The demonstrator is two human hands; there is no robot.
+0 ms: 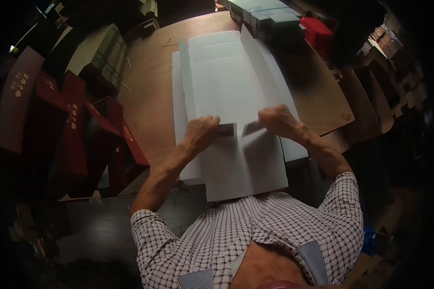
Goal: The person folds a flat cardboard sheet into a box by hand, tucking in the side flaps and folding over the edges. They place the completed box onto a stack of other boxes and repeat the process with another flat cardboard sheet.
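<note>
Cardboard sheet (226, 82) — red boxes (77, 125) alongside

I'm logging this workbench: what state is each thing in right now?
white cardboard blank: spread on the wooden table, side flaps raised, near end overhanging the edge.
left hand: curled, pinching a small flap at mid-sheet.
right hand: curled, pinching the facing flap.
dark red boxes: leaning in a row, left side.
grey-green boxes: stacked at the far end.
</note>
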